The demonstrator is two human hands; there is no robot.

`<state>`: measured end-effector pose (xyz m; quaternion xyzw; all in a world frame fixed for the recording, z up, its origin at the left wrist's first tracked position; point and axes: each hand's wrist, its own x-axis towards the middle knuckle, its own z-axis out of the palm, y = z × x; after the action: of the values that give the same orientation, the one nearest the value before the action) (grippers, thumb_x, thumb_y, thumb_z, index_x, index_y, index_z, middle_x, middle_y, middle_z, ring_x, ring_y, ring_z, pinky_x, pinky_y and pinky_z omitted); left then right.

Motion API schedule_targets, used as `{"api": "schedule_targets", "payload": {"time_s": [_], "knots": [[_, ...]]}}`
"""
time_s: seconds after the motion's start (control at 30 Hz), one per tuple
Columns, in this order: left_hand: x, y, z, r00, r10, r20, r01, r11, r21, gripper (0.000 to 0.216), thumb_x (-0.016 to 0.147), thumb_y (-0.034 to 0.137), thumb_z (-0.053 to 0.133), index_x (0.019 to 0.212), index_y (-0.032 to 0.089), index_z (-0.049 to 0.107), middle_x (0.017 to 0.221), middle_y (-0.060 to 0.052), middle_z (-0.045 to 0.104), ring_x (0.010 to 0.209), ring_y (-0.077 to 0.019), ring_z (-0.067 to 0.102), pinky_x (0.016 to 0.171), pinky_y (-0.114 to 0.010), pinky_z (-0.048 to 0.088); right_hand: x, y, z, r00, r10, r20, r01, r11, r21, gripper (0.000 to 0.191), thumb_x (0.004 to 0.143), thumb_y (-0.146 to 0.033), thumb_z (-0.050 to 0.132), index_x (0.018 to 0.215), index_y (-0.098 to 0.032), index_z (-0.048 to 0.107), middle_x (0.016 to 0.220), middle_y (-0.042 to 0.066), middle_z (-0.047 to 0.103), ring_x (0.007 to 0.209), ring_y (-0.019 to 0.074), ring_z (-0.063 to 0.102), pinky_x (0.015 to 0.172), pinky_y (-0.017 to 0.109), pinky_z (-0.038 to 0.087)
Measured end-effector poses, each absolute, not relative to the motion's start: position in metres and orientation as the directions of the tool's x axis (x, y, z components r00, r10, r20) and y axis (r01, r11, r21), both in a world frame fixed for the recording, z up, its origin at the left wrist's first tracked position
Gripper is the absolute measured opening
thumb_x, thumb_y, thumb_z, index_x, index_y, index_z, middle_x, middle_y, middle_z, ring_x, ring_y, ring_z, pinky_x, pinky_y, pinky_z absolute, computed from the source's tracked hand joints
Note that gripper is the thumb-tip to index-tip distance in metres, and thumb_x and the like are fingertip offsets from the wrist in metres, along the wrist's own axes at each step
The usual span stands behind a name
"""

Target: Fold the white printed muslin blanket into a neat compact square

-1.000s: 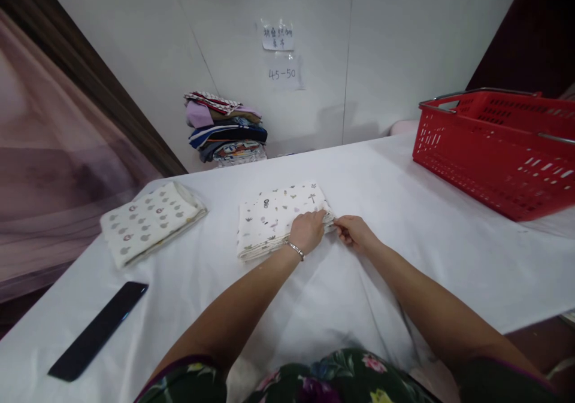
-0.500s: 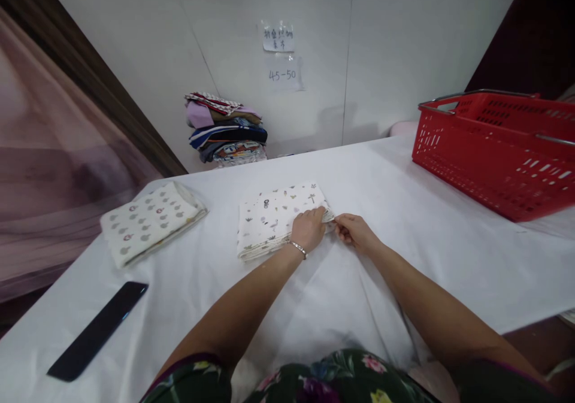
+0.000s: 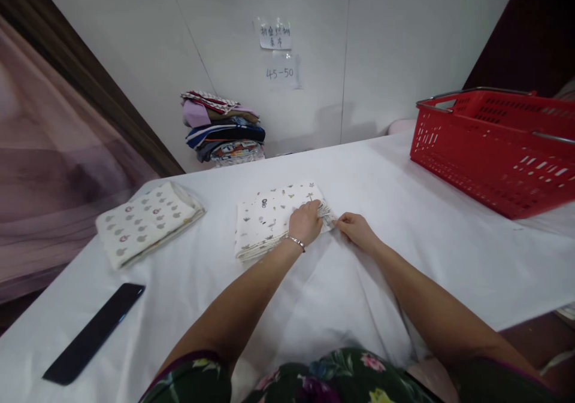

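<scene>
A folded white cloth with small prints (image 3: 265,220) lies in the middle of the white-covered table (image 3: 404,211). My left hand (image 3: 306,223), with a bracelet at the wrist, rests curled on the cloth's right end, fingers pressed over its edge. My right hand (image 3: 354,230) is just to the right of it, fingers pinched on the cloth's right corner.
A second folded cloth with a pear-like print (image 3: 146,222) lies at the left. A dark phone (image 3: 92,333) lies near the table's front left. A stack of folded clothes (image 3: 223,129) stands by the wall. A red basket (image 3: 498,148) sits at the right.
My left hand has slid slightly further up onto the cloth's right end. My right hand has stayed at the corner. The view has shifted a little.
</scene>
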<state>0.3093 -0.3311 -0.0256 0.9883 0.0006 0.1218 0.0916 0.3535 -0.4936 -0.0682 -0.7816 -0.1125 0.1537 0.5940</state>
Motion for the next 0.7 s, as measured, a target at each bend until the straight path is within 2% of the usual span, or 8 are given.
{"api": "schedule_targets", "payload": {"time_s": [0.13, 0.33, 0.5, 0.7], "knots": [[0.307, -0.331, -0.026, 0.969, 0.024, 0.247, -0.021, -0.984, 0.177, 0.037, 0.079, 0.019, 0.049, 0.116, 0.021, 0.045, 0.114, -0.006, 0.058, 0.103, -0.02, 0.054, 0.085, -0.033, 0.043, 0.353, -0.492, -0.07, 0.92, 0.382, -0.086, 0.03, -0.29, -0.957, 0.018, 0.071, -0.035, 0.059, 0.065, -0.019, 0.053, 0.045, -0.006, 0.048, 0.037, 0.0071, 0.039, 0.037, 0.02, 0.027], [0.304, -0.335, -0.027, 0.974, -0.028, 0.223, -0.059, -0.989, 0.133, 0.027, 0.08, 0.022, 0.052, 0.107, 0.02, 0.048, 0.103, -0.004, 0.061, 0.097, -0.0204, 0.055, 0.08, -0.032, 0.043, 0.357, -0.491, -0.068, 0.923, 0.371, -0.106, -0.054, -0.149, -0.987, 0.018, 0.07, -0.034, 0.059, 0.065, -0.019, 0.05, 0.051, -0.005, 0.052, 0.041, 0.0083, 0.046, 0.039, 0.019, 0.031], [0.305, -0.337, -0.027, 0.976, -0.002, 0.216, -0.03, -0.991, 0.13, 0.022, 0.082, 0.026, 0.052, 0.103, 0.02, 0.048, 0.099, -0.005, 0.061, 0.096, -0.0206, 0.055, 0.08, -0.032, 0.043, 0.355, -0.492, -0.064, 0.916, 0.381, -0.127, -0.051, -0.205, -0.977, 0.018, 0.072, -0.035, 0.058, 0.069, -0.019, 0.05, 0.05, -0.004, 0.055, 0.036, 0.0068, 0.041, 0.034, 0.017, 0.025], [0.305, -0.337, -0.025, 0.981, 0.018, 0.192, -0.011, -0.988, 0.152, 0.019, 0.084, 0.032, 0.051, 0.1, 0.021, 0.048, 0.097, -0.006, 0.06, 0.096, -0.0204, 0.055, 0.079, -0.032, 0.043, 0.355, -0.491, -0.058, 0.891, 0.399, -0.218, -0.227, -0.026, -0.974, 0.021, 0.067, -0.032, 0.063, 0.067, -0.019, 0.047, 0.057, 0.001, 0.063, 0.042, 0.0085, 0.049, 0.04, 0.019, 0.037]]}}
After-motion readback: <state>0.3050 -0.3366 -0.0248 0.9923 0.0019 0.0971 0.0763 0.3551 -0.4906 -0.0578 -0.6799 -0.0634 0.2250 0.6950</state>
